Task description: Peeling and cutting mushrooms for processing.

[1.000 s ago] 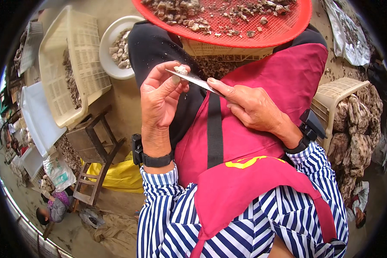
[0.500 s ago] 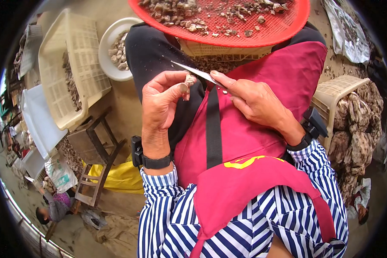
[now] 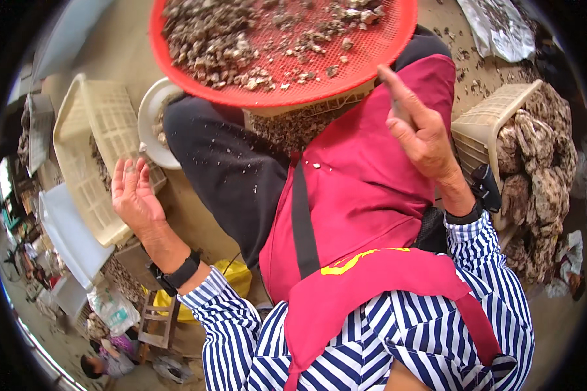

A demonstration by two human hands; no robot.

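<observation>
My left hand (image 3: pixel 137 195) is out to the left with its fingers spread and nothing in them. Just beyond its fingertips is a small whitish piece (image 3: pixel 143 147), by the rim of a white bowl (image 3: pixel 147 109) that has pale chunks inside. My right hand (image 3: pixel 425 140) is raised over the right side of my lap, index finger stretched forward. Between that finger and the thumb shows a grey strip of the knife (image 3: pixel 401 109); most of the blade is hidden. Ahead, a round red mesh tray (image 3: pixel 287 68) carries many brown-and-white chunks.
Crumbs lie on my dark trousers and crimson apron (image 3: pixel 365 176). A cream crate (image 3: pixel 88 150) stands at left, beside a pale bin (image 3: pixel 72 228). At right, a tipped cream basket (image 3: pixel 482 127) holds large wrinkled brown clumps (image 3: pixel 534 156). Another person (image 3: pixel 114 358) is at lower left.
My left hand has moved left toward the bowl and opened, letting go of the small chunk. My right hand has lifted away to the right with the knife. The view has shifted.
</observation>
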